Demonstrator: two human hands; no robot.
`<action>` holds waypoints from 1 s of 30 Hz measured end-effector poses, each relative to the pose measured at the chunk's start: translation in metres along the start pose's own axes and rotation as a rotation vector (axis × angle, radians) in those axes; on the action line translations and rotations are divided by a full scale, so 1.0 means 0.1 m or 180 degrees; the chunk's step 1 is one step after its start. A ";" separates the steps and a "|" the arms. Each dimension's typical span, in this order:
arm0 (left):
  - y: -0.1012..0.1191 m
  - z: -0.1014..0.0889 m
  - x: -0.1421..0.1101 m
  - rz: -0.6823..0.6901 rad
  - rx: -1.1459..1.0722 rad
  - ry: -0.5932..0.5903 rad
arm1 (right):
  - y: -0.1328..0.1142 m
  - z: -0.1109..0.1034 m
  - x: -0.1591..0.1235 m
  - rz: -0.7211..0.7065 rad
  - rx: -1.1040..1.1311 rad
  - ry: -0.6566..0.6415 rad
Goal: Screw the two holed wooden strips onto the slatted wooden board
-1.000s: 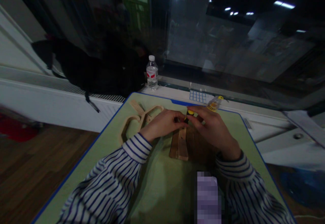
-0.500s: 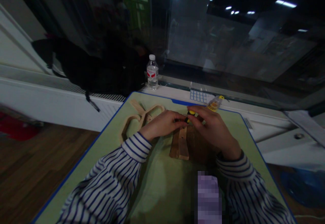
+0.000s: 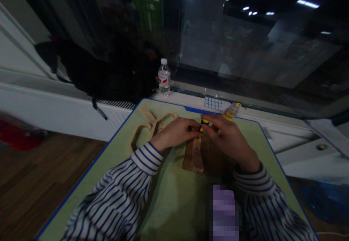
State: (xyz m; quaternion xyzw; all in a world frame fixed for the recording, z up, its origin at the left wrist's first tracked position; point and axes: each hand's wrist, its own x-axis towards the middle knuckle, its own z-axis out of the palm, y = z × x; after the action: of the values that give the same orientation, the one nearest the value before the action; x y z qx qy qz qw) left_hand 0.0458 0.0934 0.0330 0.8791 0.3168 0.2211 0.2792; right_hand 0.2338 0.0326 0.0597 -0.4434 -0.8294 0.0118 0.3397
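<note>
My left hand and my right hand meet over a flat wooden piece lying on the green mat. Between the fingertips of both hands is a small yellow and black tool, standing upright above the wood. My right hand's fingers are wrapped round its top. My left hand's fingers pinch close to its lower end; what exactly they grip is hidden. Both sleeves are striped blue and white.
Curved wooden frame pieces lie on the mat to the left of my hands. A water bottle stands on the white sill beyond. A small clear bag with yellow contents and a gridded sheet lie at the mat's far edge.
</note>
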 end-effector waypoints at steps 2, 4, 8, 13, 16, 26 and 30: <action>-0.02 0.01 0.00 -0.0016 -0.0001 0.0029 | 0.00 0.01 0.01 0.0033 -0.0007 0.0022; -0.04 0.03 0.01 0.0017 -0.0077 -0.0007 | 0.01 0.02 0.01 0.0055 -0.0012 0.0077; -0.06 0.04 0.01 0.0121 -0.0239 -0.0123 | 0.01 0.01 0.01 0.0069 -0.0040 0.0126; -0.05 0.03 0.00 0.0189 -0.0272 -0.0222 | -0.01 -0.04 0.00 0.0051 0.0183 -0.0005; -0.03 0.01 0.00 0.0184 -0.0237 -0.0180 | -0.01 -0.05 0.00 -0.0090 0.0233 -0.0009; -0.02 0.04 0.00 0.0033 -0.0300 -0.0021 | 0.05 0.01 0.00 0.0062 0.0113 0.0085; -0.03 0.04 0.00 0.0088 -0.0277 -0.0092 | 0.05 0.02 0.01 0.0093 0.0025 0.0093</action>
State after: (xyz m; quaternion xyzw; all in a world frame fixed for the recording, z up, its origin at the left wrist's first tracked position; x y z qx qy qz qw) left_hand 0.0472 0.0936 0.0280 0.8735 0.2907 0.2257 0.3187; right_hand 0.2360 0.0368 0.0572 -0.4543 -0.8177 0.0135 0.3534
